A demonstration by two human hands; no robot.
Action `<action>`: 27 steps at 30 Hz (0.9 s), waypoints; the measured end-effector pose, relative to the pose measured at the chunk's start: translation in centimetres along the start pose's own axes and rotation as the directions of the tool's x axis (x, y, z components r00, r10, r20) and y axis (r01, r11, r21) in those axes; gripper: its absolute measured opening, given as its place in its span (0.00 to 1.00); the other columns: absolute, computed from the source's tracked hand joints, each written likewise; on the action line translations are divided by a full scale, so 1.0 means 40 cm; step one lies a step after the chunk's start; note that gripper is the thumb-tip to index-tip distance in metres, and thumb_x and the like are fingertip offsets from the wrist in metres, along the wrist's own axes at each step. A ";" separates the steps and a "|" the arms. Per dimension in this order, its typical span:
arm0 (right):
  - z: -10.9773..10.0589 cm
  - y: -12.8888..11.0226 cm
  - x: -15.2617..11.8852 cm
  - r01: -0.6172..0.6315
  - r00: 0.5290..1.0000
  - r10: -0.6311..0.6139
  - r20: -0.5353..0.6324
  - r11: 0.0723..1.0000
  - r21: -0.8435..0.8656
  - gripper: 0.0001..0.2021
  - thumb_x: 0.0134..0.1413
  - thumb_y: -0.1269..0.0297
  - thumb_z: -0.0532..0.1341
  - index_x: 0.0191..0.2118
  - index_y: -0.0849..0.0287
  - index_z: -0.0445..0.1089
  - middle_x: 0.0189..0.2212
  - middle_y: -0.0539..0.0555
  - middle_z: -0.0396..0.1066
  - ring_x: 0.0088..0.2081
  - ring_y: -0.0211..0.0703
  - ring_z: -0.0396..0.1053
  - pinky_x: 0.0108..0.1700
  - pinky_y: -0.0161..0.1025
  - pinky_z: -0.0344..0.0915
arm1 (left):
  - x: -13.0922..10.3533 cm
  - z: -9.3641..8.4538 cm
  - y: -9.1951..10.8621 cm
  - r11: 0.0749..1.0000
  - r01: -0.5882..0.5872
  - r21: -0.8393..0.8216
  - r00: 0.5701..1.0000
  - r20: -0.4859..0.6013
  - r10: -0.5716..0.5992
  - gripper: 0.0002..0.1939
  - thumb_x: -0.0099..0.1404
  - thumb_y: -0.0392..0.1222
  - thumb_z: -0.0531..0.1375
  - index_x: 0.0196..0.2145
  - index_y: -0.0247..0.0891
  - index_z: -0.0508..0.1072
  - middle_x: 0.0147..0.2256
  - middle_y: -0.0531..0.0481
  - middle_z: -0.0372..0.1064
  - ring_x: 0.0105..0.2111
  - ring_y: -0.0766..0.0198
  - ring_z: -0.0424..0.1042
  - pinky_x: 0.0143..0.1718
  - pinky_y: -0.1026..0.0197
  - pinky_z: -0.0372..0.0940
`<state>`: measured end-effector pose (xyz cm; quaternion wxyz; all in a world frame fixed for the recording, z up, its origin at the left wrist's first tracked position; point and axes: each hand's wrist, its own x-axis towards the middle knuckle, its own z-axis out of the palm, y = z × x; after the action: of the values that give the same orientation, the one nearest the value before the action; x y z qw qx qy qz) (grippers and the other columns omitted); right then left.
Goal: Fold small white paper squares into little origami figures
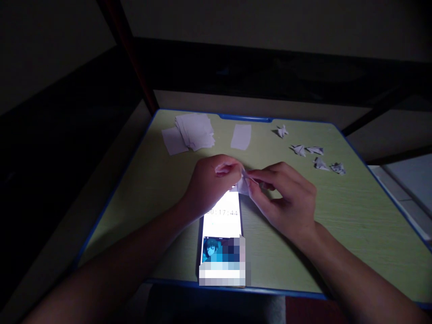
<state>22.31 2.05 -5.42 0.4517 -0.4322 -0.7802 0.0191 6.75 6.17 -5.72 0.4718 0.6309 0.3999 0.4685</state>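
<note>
A small piece of folded white paper (243, 185) is held between my two hands, over the top end of a lit phone (222, 225). My left hand (216, 180) is closed, its thumb and fingertips pinching the paper's left side. On the paper's right edge, the thumb and index finger of my right hand (286, 195) pinch too. The phone lies on the table with a timer on its bright screen, and my left hand covers part of it. Part of the paper is hidden behind my fingers.
At the back left of the light green, blue-edged table (141, 198) lies a stack of white paper sheets (195, 130). A single sheet (240, 137) lies right of it. Several small folded paper figures (299, 150) sit at the back right. White boxy objects (405, 184) stand beyond the right edge.
</note>
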 end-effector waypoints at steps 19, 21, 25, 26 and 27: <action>-0.009 0.008 0.004 0.102 0.994 -0.104 -0.020 0.992 -0.070 0.08 0.48 0.74 0.63 0.36 0.58 0.74 0.28 0.53 0.71 0.29 0.39 0.69 0.28 0.37 0.64 | 0.003 -0.008 0.002 0.997 0.053 -0.050 0.998 0.049 -0.051 0.07 0.56 0.35 0.59 0.32 0.33 0.77 0.26 0.51 0.76 0.22 0.72 0.72 0.21 0.74 0.67; -0.011 0.011 0.004 0.111 0.994 -0.112 -0.006 0.990 -0.083 0.09 0.49 0.73 0.63 0.37 0.57 0.74 0.29 0.53 0.71 0.29 0.38 0.69 0.27 0.36 0.63 | 0.004 -0.008 0.001 0.997 0.052 -0.054 0.997 0.052 -0.050 0.07 0.57 0.34 0.58 0.31 0.33 0.77 0.25 0.51 0.76 0.22 0.73 0.72 0.21 0.74 0.66; -0.010 0.014 0.002 0.099 0.995 -0.099 0.007 0.991 -0.086 0.09 0.49 0.73 0.63 0.37 0.55 0.74 0.28 0.52 0.71 0.29 0.38 0.68 0.26 0.36 0.63 | 0.007 -0.009 0.000 0.999 0.035 -0.028 0.998 0.058 -0.033 0.07 0.57 0.34 0.58 0.31 0.32 0.77 0.25 0.51 0.75 0.22 0.73 0.72 0.20 0.75 0.65; -0.010 0.014 0.002 0.096 0.995 -0.096 0.009 0.992 -0.083 0.09 0.49 0.72 0.63 0.37 0.55 0.74 0.28 0.52 0.71 0.28 0.39 0.68 0.26 0.36 0.62 | 0.008 -0.009 0.000 1.000 0.023 -0.018 0.998 0.053 -0.022 0.07 0.57 0.34 0.58 0.30 0.32 0.77 0.25 0.52 0.75 0.22 0.73 0.72 0.20 0.75 0.66; -0.010 0.014 0.001 0.092 0.996 -0.091 0.011 0.993 -0.079 0.09 0.49 0.72 0.63 0.37 0.54 0.74 0.28 0.52 0.71 0.28 0.39 0.68 0.26 0.37 0.62 | 0.008 -0.009 0.001 1.000 0.016 -0.006 0.998 0.052 -0.016 0.07 0.56 0.33 0.58 0.30 0.32 0.77 0.25 0.52 0.75 0.23 0.73 0.72 0.21 0.75 0.66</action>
<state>22.96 2.28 -5.37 0.4315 -0.4136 -0.8011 -0.0312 6.48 6.53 -5.58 0.4878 0.6383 0.3910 0.4492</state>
